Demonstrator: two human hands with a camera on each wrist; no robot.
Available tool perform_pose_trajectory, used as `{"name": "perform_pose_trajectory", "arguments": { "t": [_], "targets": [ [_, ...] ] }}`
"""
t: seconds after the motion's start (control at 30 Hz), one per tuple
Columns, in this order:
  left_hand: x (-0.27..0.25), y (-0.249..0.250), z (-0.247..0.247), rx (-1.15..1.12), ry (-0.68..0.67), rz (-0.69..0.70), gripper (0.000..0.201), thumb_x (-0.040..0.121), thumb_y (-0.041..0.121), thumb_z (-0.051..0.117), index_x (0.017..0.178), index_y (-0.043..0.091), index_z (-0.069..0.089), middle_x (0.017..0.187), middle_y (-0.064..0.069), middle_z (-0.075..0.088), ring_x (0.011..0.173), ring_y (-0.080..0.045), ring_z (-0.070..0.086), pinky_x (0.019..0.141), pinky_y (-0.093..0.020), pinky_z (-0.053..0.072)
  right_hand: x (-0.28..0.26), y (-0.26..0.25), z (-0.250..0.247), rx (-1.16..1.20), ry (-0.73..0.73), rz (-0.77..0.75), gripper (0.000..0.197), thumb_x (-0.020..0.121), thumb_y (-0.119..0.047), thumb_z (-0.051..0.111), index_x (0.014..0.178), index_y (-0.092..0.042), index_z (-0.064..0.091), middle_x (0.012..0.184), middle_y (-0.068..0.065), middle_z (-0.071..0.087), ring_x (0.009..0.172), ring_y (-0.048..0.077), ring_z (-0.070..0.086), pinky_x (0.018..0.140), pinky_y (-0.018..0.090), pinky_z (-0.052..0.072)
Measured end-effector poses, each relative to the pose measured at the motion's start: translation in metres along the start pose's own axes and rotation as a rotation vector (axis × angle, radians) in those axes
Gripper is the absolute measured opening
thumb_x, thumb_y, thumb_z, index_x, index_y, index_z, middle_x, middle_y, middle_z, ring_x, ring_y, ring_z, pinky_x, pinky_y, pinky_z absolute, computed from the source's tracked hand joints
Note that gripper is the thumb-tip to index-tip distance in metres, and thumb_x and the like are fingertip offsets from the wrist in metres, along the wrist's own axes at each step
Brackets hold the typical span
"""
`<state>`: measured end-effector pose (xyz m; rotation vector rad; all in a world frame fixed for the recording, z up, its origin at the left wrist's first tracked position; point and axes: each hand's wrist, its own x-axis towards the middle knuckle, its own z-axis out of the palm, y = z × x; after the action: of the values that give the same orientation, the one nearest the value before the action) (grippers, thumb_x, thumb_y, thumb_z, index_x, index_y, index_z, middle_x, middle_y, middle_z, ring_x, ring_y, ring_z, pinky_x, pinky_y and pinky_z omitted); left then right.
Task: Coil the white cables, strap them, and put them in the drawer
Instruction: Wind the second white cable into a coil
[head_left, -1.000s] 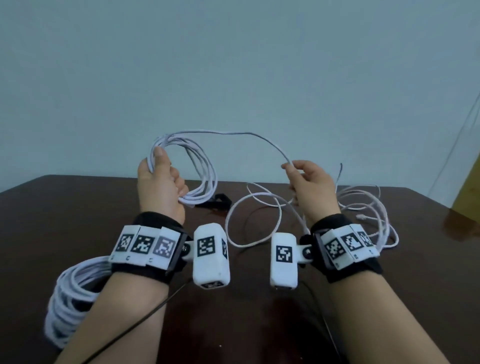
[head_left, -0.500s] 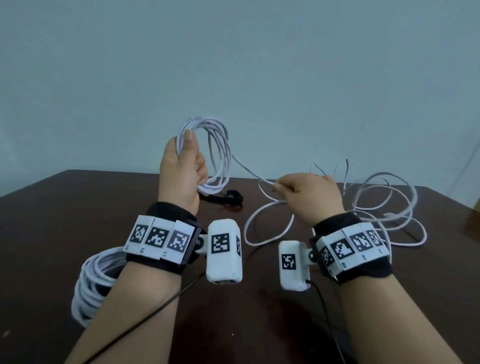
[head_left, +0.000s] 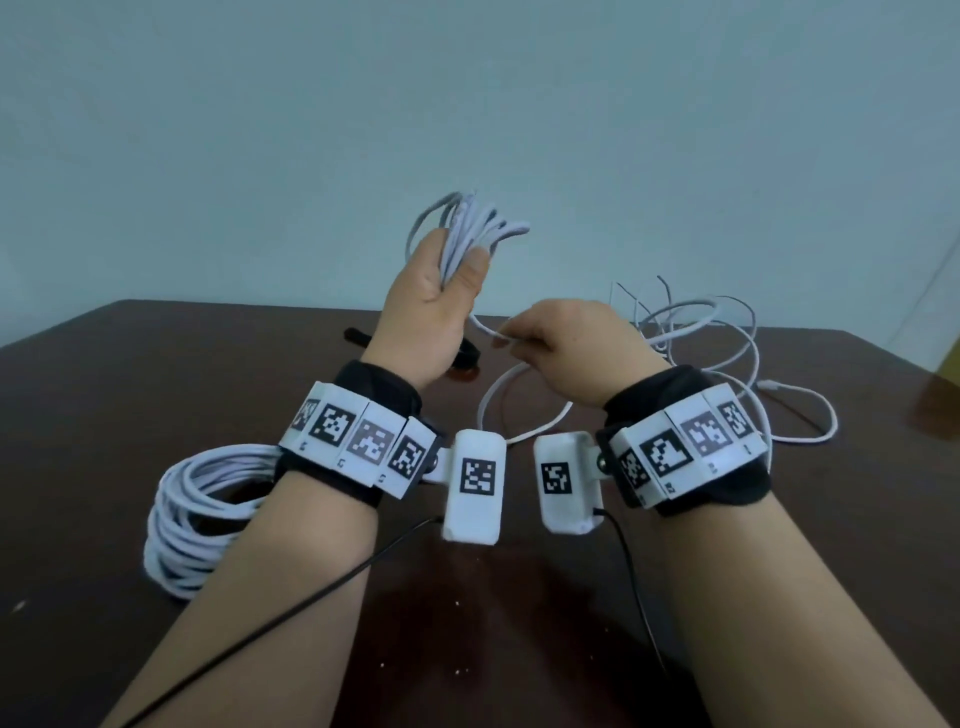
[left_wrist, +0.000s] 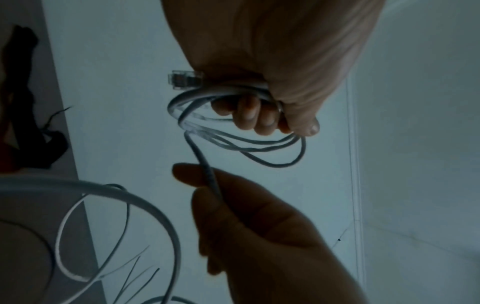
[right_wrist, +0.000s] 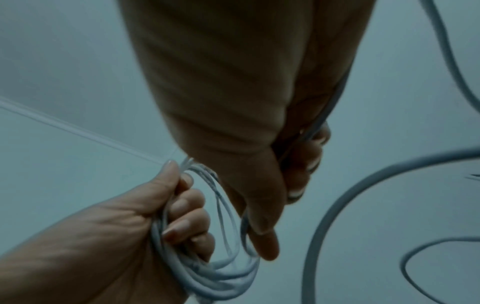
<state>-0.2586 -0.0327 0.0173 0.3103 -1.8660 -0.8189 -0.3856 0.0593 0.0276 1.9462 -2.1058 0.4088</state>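
My left hand (head_left: 451, 278) is raised above the table and grips a small coil of white cable (head_left: 475, 228) of several loops. The left wrist view shows the fingers (left_wrist: 255, 117) curled through the coil (left_wrist: 233, 144), with a clear plug (left_wrist: 185, 79) sticking out beside the palm. My right hand (head_left: 522, 340) is just to the right and lower. It pinches the strand (left_wrist: 207, 172) that runs out of the coil. The rest of that cable (head_left: 727, 358) lies in loose loops on the table at the right. In the right wrist view the left hand (right_wrist: 179, 207) clutches the coil (right_wrist: 215, 277) beside my right thumb (right_wrist: 262, 232).
A larger finished coil of white cable (head_left: 187, 525) lies on the dark brown table (head_left: 156, 374) under my left forearm. A black strap (head_left: 358, 336) lies on the table behind my left hand. A pale wall stands behind the table. No drawer is in view.
The hands have come close together, so the long arc of cable between them is gone. My left hand has risen and turned with the coil, and my right hand has moved left towards it.
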Motion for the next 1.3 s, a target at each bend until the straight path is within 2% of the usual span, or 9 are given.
{"name": "perform_pose_trajectory", "arguments": {
  "t": [0.17, 0.33, 0.43, 0.6, 0.77, 0.93, 1.07, 1.17, 1.3],
  "targets": [
    [-0.001, 0.000, 0.005, 0.032, -0.058, -0.004, 0.016, 0.100, 0.023, 0.045, 0.084, 0.025, 0.049, 0.075, 0.010, 0.059, 0.066, 0.001, 0.056, 0.071, -0.017, 0.046, -0.002, -0.011, -0.010, 0.088, 0.122, -0.033, 0.024, 0.087, -0.040, 0.059, 0.077, -0.020, 0.067, 0.071, -0.003, 0.053, 0.075, 0.020, 0.053, 0.063, 0.030, 0.041],
    [-0.004, 0.002, 0.008, -0.012, -0.052, -0.051, 0.010, 0.099, 0.026, 0.045, 0.105, 0.028, 0.053, 0.092, 0.012, 0.061, 0.078, 0.006, 0.056, 0.077, -0.014, 0.045, -0.005, -0.020, -0.013, 0.223, 0.292, -0.097, 0.017, 0.074, -0.037, 0.073, 0.073, -0.020, 0.069, 0.065, -0.006, 0.062, 0.063, 0.013, 0.055, 0.057, 0.028, 0.043],
    [-0.004, 0.003, 0.007, -0.093, -0.008, -0.098, 0.012, 0.100, 0.026, 0.044, 0.097, 0.029, 0.054, 0.081, 0.000, 0.060, 0.065, -0.009, 0.056, 0.060, -0.026, 0.049, -0.007, -0.019, -0.015, 0.312, 0.311, -0.107, 0.030, 0.065, -0.035, 0.081, 0.077, -0.019, 0.059, 0.053, -0.013, 0.045, 0.051, 0.001, 0.041, 0.057, 0.020, 0.029],
    [-0.001, -0.008, -0.006, -0.542, 0.178, -0.348, 0.028, 0.101, 0.025, 0.041, 0.076, 0.014, 0.044, 0.050, 0.004, 0.034, 0.036, -0.005, 0.028, 0.037, -0.018, 0.020, -0.012, 0.001, -0.026, 0.255, 0.459, -0.022, 0.033, 0.068, -0.049, 0.075, 0.077, -0.027, 0.052, 0.065, -0.010, 0.058, 0.067, 0.011, 0.055, 0.086, 0.033, 0.035],
    [-0.001, -0.012, -0.013, -1.003, 0.036, -0.492, 0.033, 0.092, 0.043, 0.047, 0.072, 0.016, 0.046, 0.038, 0.007, 0.030, 0.026, -0.002, 0.020, 0.038, -0.018, 0.010, -0.012, 0.017, -0.022, 0.705, 0.478, 0.045, 0.025, 0.091, -0.033, 0.057, 0.081, -0.010, 0.062, 0.061, -0.008, 0.046, 0.060, 0.006, 0.042, 0.059, 0.017, 0.035],
    [-0.004, -0.014, -0.009, -1.138, -0.208, -0.452, 0.054, 0.051, 0.046, 0.088, 0.076, 0.012, 0.055, 0.040, 0.008, 0.036, 0.027, 0.000, 0.028, 0.036, -0.017, 0.015, -0.007, 0.014, -0.017, 0.834, 0.463, 0.147, 0.027, 0.099, -0.032, 0.041, 0.099, -0.021, 0.065, 0.093, -0.010, 0.058, 0.089, -0.001, 0.052, 0.078, 0.008, 0.036],
    [-0.005, -0.003, -0.003, -1.111, -0.144, -0.483, 0.040, 0.066, 0.053, 0.069, 0.066, 0.015, 0.055, 0.037, 0.009, 0.030, 0.027, 0.000, 0.023, 0.034, -0.015, 0.015, -0.007, 0.015, -0.015, 0.883, 0.312, 0.151, 0.058, 0.084, -0.064, 0.044, 0.130, -0.027, 0.048, 0.120, -0.011, 0.052, 0.094, -0.009, 0.052, 0.077, 0.000, 0.040],
    [-0.003, 0.004, 0.001, -1.111, -0.050, -0.511, 0.045, 0.080, 0.054, 0.047, 0.058, 0.015, 0.052, 0.033, 0.009, 0.026, 0.025, -0.001, 0.019, 0.035, -0.015, 0.011, -0.006, 0.016, -0.010, 0.917, 0.191, 0.138, 0.089, 0.060, -0.078, 0.058, 0.134, -0.032, 0.040, 0.126, -0.011, 0.055, 0.107, 0.001, 0.057, 0.094, 0.021, 0.047],
    [-0.002, 0.007, 0.000, -1.158, -0.017, -0.567, 0.048, 0.085, 0.052, 0.046, 0.054, 0.016, 0.048, 0.033, 0.009, 0.025, 0.025, -0.001, 0.018, 0.034, -0.016, 0.010, -0.007, 0.019, -0.010, 1.064, 0.154, 0.151, 0.057, 0.076, -0.049, 0.067, 0.124, -0.020, 0.055, 0.112, 0.000, 0.069, 0.105, 0.011, 0.065, 0.099, 0.041, 0.048]
  ]
}}
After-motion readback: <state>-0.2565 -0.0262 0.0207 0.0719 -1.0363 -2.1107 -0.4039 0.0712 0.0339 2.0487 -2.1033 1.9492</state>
